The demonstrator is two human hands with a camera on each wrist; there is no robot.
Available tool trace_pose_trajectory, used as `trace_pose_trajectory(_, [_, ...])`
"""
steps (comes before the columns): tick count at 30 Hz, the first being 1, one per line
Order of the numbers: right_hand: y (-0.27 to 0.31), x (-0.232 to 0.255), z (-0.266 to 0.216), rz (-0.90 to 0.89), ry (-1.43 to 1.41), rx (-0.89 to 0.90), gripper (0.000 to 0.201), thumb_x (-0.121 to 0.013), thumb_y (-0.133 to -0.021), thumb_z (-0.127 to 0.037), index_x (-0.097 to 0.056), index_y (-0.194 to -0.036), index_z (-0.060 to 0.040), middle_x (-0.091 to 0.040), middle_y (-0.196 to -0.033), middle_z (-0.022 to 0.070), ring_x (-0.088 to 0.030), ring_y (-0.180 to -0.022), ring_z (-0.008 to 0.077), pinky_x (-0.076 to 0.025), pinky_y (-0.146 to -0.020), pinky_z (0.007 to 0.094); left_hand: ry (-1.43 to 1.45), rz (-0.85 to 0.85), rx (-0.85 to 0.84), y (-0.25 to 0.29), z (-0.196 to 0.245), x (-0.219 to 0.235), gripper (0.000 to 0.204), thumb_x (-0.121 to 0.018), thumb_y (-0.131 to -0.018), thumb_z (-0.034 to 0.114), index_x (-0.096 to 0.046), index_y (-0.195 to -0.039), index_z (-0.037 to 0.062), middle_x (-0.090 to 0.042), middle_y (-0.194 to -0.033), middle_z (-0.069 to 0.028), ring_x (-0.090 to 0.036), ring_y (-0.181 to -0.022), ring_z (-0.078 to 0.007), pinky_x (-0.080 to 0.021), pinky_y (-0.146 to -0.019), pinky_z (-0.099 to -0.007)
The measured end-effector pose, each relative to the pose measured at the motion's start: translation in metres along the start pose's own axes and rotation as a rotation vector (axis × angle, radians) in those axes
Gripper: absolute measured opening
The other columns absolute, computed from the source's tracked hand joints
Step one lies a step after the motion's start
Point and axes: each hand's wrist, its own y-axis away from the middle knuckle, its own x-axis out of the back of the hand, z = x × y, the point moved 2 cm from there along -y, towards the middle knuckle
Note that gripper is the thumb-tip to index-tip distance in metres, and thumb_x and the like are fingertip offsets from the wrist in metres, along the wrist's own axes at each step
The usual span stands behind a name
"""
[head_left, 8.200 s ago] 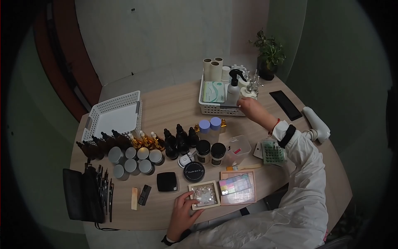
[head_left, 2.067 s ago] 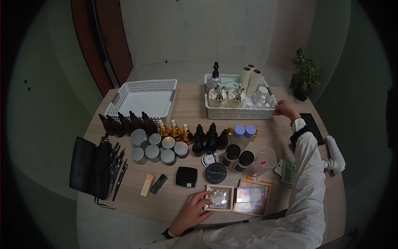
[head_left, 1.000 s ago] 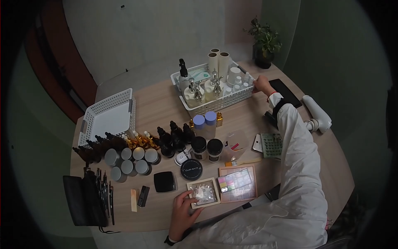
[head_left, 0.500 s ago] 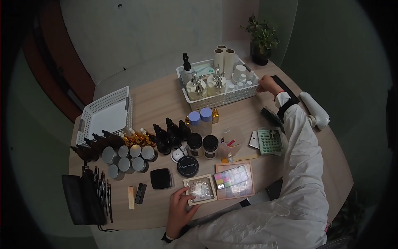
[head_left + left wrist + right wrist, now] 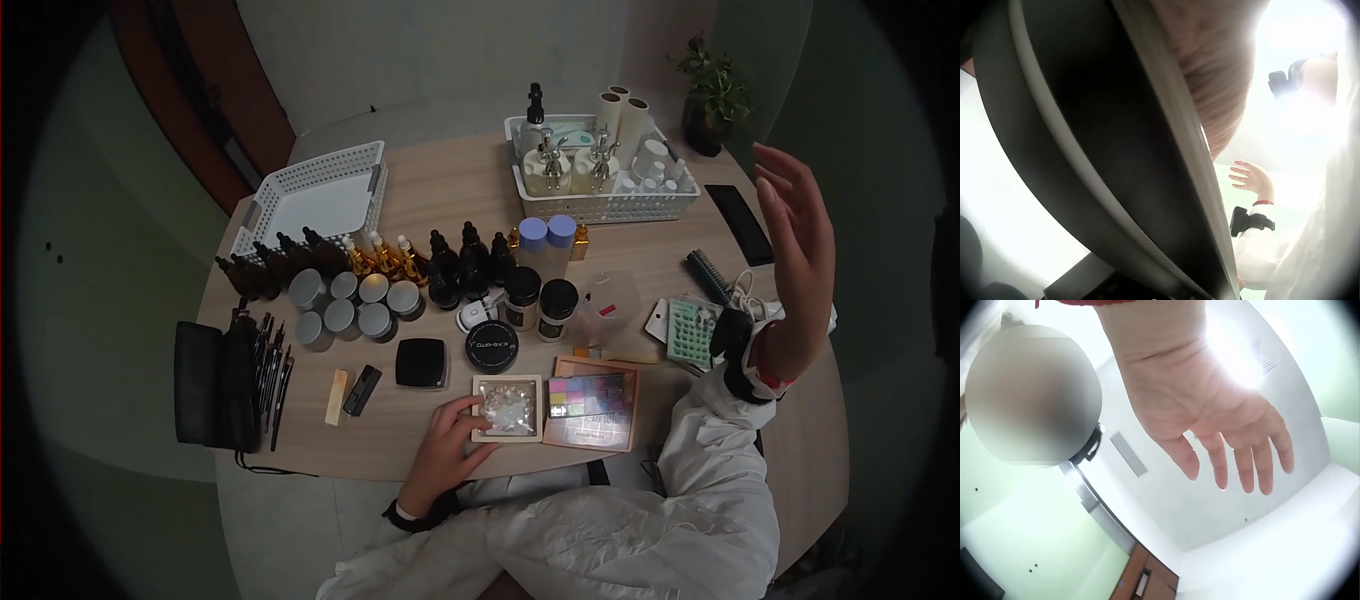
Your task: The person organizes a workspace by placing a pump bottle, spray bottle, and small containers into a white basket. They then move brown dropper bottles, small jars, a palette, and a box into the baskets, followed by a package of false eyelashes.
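Observation:
My right hand (image 5: 800,235) is raised in the air over the table's right side, its fingers spread loosely and nothing in them. The right wrist view also shows this hand (image 5: 1210,419) with its palm bare. Behind it stands the white perforated basket (image 5: 610,208), holding two pump bottles (image 5: 597,170), a black-topped spray bottle (image 5: 534,135), cream rolls (image 5: 632,122) and small white bottles. My left hand (image 5: 442,450) rests at the front edge, fingertips on the left side of a cream square box (image 5: 507,437) with sparkling pieces inside. A table edge hides most of this hand in the left wrist view.
A second white basket (image 5: 376,205) stands back left. Dropper bottles, silver-lidded jars (image 5: 341,318) and black-capped jars (image 5: 558,300) fill the middle. Eyeshadow palettes (image 5: 592,425) lie right of the box; a brush roll (image 5: 205,380) lies left. A hairbrush (image 5: 708,275) and black slab (image 5: 738,222) lie right.
The right hand turned the full basket around, so the pump bottles now face front. It has since let go of the rim and lifted up and right. The left hand stayed on the box.

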Motion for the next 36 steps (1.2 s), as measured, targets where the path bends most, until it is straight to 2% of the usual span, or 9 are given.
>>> trace_pose_trajectory(9, [0.059, 0.001, -0.043, 0.065, 0.008, 0.112, 0.019, -0.058, -0.082, 0.002, -0.064, -0.100, 0.0022, -0.059, -0.117, 0.0194, -0.055, -0.114, 0.0278, -0.039, -0.099, 0.0374, 0.013, 0.006, 0.001, 0.003, 0.002, -0.002, 0.019, -0.074, -0.075, 0.012, -0.060, -0.086, 0.0045, -0.052, -0.122, -0.0109, -0.049, -0.107, -0.0302, -0.046, -0.087, -0.0362])
trace_pose_trajectory(18, [0.067, 0.007, -0.036, 0.050, -0.012, 0.143, 0.014, -0.056, -0.079, 0.009, -0.063, -0.090, 0.0026, -0.059, -0.113, 0.0226, -0.058, -0.103, 0.0235, -0.043, -0.082, 0.0316, -0.032, 0.003, 0.024, 0.004, 0.016, 0.008, 0.020, -0.073, -0.075, 0.010, -0.060, -0.089, 0.0040, -0.052, -0.123, -0.0120, -0.049, -0.111, -0.0292, -0.045, -0.089, -0.0351])
trace_pose_trajectory(21, [0.062, 0.005, -0.032, 0.044, -0.004, 0.111, 0.015, -0.055, -0.080, 0.010, -0.063, -0.090, 0.0025, -0.059, -0.112, 0.0222, -0.058, -0.105, 0.0238, -0.044, -0.083, 0.0311, -0.168, 0.048, -0.003, -0.003, 0.060, 0.065, 0.018, -0.070, -0.076, 0.004, -0.059, -0.091, 0.0027, -0.056, -0.116, -0.0133, -0.053, -0.109, -0.0302, -0.045, -0.090, -0.0352])
trace_pose_trajectory(25, [0.055, 0.002, -0.030, 0.109, -0.019, 0.146, 0.014, -0.056, -0.080, 0.009, -0.063, -0.090, 0.0024, -0.060, -0.110, 0.0204, -0.058, -0.107, 0.0258, -0.043, -0.088, 0.0324, -0.538, 0.264, -0.154, -0.075, 0.114, 0.164, 0.011, -0.065, -0.080, 0.001, -0.058, -0.088, -0.0010, -0.063, -0.090, -0.0130, -0.063, -0.086, -0.0276, -0.051, -0.077, -0.0339])
trace_pose_trajectory(27, [0.051, 0.000, -0.030, 0.128, -0.027, 0.138, 0.014, -0.056, -0.081, 0.008, -0.063, -0.091, 0.0023, -0.061, -0.110, 0.0195, -0.058, -0.108, 0.0264, -0.042, -0.091, 0.0335, -0.541, 0.217, 0.014, -0.136, 0.112, 0.192, 0.010, -0.063, -0.083, 0.003, -0.057, -0.087, -0.0040, -0.063, -0.087, -0.0146, -0.064, -0.082, -0.0266, -0.051, -0.073, -0.0331])
trace_pose_trajectory(29, [0.048, -0.003, -0.025, 0.179, -0.049, 0.053, 0.011, -0.059, -0.081, 0.005, -0.064, -0.091, 0.0015, -0.062, -0.109, 0.0168, -0.058, -0.107, 0.0249, -0.041, -0.092, 0.0336, -0.714, 0.168, 0.002, -0.199, 0.069, 0.209, 0.016, -0.063, -0.085, 0.009, -0.058, -0.088, -0.0052, -0.064, -0.086, -0.0164, -0.065, -0.082, -0.0301, -0.052, -0.073, -0.0348])
trace_pose_trajectory(31, [0.040, -0.004, -0.017, 0.171, -0.029, 0.050, 0.010, -0.060, -0.082, 0.003, -0.064, -0.091, 0.0010, -0.062, -0.109, 0.0157, -0.058, -0.106, 0.0239, -0.041, -0.092, 0.0331, -0.873, 0.120, 0.157, -0.253, 0.012, 0.212, 0.025, -0.066, -0.083, 0.017, -0.062, -0.093, -0.0050, -0.065, -0.094, -0.0192, -0.065, -0.085, -0.0341, -0.052, -0.074, -0.0372])
trace_pose_trajectory(33, [0.034, -0.002, -0.010, 0.164, -0.009, 0.052, 0.009, -0.061, -0.082, 0.001, -0.064, -0.090, 0.0005, -0.063, -0.108, 0.0146, -0.059, -0.105, 0.0229, -0.041, -0.092, 0.0326, -1.000, -0.050, 0.401, -0.293, -0.039, 0.203, 0.035, -0.069, -0.078, 0.023, -0.063, -0.098, -0.0051, -0.064, -0.101, -0.0218, -0.063, -0.089, -0.0360, -0.051, -0.077, -0.0389])
trace_pose_trajectory(36, [0.031, 0.004, -0.001, 0.157, 0.024, 0.040, 0.008, -0.062, -0.083, -0.002, -0.064, -0.090, 0.0005, -0.063, -0.106, 0.0143, -0.059, -0.104, 0.0225, -0.041, -0.091, 0.0314, -0.976, -0.198, 0.552, -0.313, -0.089, 0.184, 0.030, -0.068, -0.073, 0.015, -0.067, -0.099, 0.0001, -0.064, -0.109, -0.0208, -0.061, -0.100, -0.0370, -0.050, -0.085, -0.0409])
